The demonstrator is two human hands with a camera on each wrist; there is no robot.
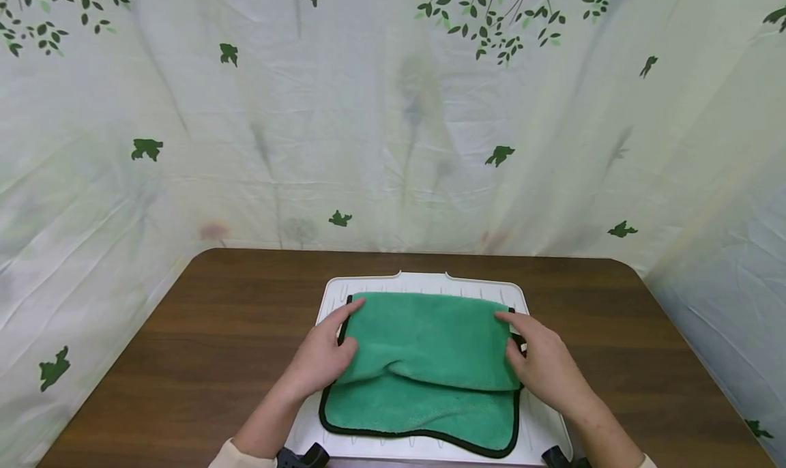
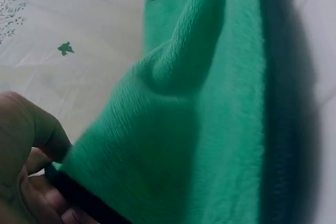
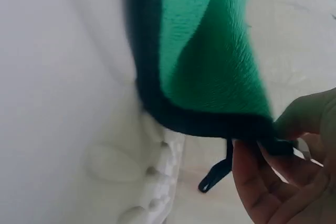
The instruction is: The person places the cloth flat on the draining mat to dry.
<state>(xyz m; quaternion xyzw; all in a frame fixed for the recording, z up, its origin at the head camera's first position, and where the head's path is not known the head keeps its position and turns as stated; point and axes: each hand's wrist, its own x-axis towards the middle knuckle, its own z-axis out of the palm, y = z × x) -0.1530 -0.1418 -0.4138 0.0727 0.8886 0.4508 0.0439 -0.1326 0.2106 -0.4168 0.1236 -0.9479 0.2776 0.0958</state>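
Observation:
A green towel [image 1: 424, 338] with black trim lies folded on a white ribbed board [image 1: 424, 282], a wavy crease running across its middle. My left hand [image 1: 322, 352] grips its left edge; in the left wrist view, the black-bordered edge passes between that thumb and the curled fingers. On the other side, my right hand [image 1: 546, 362] pinches the right edge between thumb and fingers. A small black loop [image 3: 215, 176] hangs from the trim near these right fingers. The cloth and my hands hide much of the board's middle.
The board rests on a dark brown wooden table [image 1: 245, 331] with rounded far corners. Behind the table hangs a pale curtain [image 1: 368, 113] with green leaf prints. Black straps [image 1: 303, 456] sit at both wrists.

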